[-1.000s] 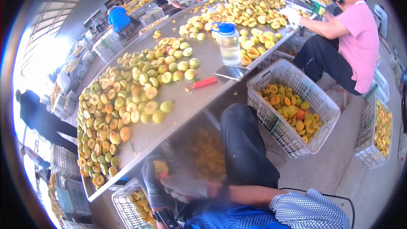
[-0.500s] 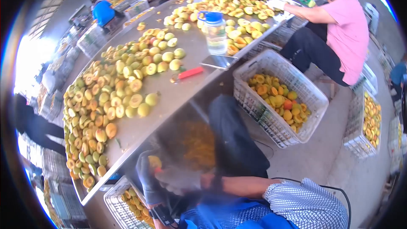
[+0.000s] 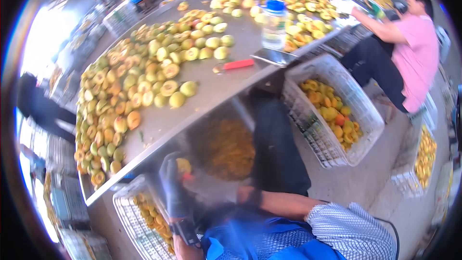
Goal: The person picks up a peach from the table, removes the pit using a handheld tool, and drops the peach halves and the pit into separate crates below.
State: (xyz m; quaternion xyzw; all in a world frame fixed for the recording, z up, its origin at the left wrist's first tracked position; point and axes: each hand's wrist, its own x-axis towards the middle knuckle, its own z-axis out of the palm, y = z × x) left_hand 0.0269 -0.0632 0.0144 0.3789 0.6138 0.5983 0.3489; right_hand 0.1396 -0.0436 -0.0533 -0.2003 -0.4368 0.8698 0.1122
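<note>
1. A small yellow fruit (image 3: 183,165) is being held up over the lap, in front of the body, by the left hand (image 3: 172,183)
2. Its side is being gripped by the left fingers; whether the right hand's (image 3: 207,190) fingers are apart or together is being hidden by blur
3. A small red bit (image 3: 187,176) is being shown just beside the fruit
4. The fruit seems light, soft and easy to squash, maybe slippery where wet, so it is best being held gently by its round sides
5. More fruit is being held in the white crate (image 3: 130,216) below the table (image 3: 219,86)
6. Heaps of fruit, a red-handled tool (image 3: 238,64) and a bottle (image 3: 274,29) are being held up by the table
</note>
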